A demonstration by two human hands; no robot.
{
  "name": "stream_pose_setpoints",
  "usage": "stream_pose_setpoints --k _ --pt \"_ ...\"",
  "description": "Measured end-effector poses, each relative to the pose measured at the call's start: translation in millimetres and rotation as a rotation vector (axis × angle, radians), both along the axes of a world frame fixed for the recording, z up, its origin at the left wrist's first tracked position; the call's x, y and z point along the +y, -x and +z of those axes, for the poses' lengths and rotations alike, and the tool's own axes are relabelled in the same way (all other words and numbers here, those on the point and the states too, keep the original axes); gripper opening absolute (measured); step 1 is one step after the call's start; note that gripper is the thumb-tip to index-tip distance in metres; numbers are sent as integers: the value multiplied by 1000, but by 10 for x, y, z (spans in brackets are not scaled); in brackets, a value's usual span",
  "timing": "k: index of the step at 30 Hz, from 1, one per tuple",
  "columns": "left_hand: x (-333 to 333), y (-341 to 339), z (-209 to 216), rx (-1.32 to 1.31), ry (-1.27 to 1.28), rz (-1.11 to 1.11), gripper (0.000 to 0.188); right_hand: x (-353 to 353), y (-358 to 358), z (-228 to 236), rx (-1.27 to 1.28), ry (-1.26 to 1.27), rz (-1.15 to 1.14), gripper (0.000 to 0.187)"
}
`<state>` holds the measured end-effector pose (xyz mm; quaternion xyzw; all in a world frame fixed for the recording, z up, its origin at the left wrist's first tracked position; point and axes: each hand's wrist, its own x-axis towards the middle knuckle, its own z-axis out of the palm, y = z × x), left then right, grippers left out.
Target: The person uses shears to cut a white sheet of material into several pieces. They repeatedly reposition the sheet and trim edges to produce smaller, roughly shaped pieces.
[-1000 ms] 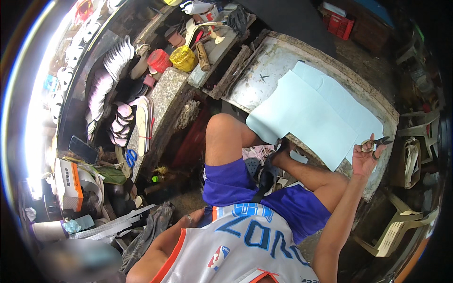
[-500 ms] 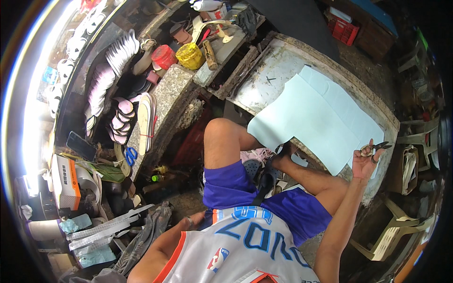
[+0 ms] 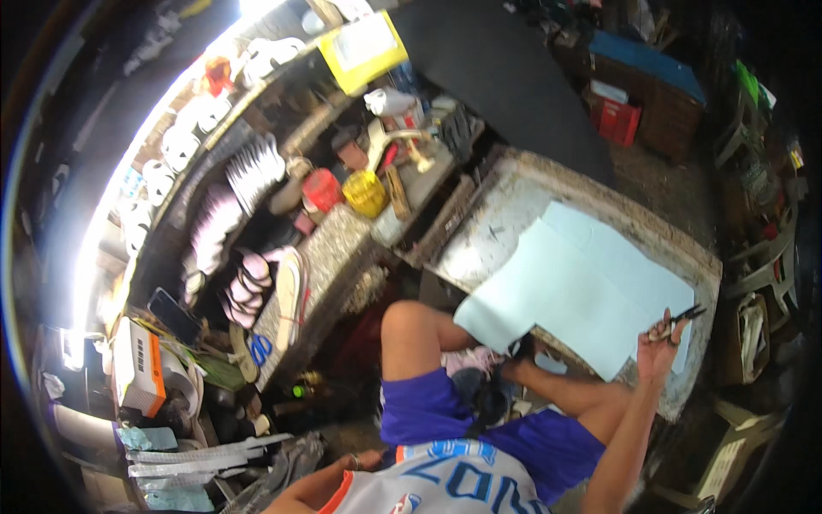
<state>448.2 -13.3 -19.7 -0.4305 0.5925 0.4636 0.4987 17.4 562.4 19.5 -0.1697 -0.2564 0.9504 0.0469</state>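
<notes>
Scissors (image 3: 687,313) are held in the right grip (image 3: 658,349), near the right edge of the worktop (image 3: 467,257), where pale blue sheets (image 3: 556,278) are laid. The left grip (image 3: 371,460) is partly hidden; its state cannot be told.

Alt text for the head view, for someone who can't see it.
The right hand holds dark-bladed scissors by the right end of pale blue sheets on a worktable. The left hand is beside purple shorts; a cluttered bench stands left.
</notes>
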Motion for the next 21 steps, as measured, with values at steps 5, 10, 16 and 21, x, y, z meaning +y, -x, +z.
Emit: stream_pose_setpoints --k 5,10,16,21 --pt "-251 27 -186 242 16 -557 48 -30 -30 11 24 -43 13 55" --pt "-527 246 -292 328 67 -1192 50 -15 -14 -54 -54 25 -9 50" --pt "-471 711 -37 392 319 -1137 34 -20 -39 -22 44 -88 54 55" --pt "-299 894 280 395 401 -1250 42 -59 -79 38 22 -129 77 58"
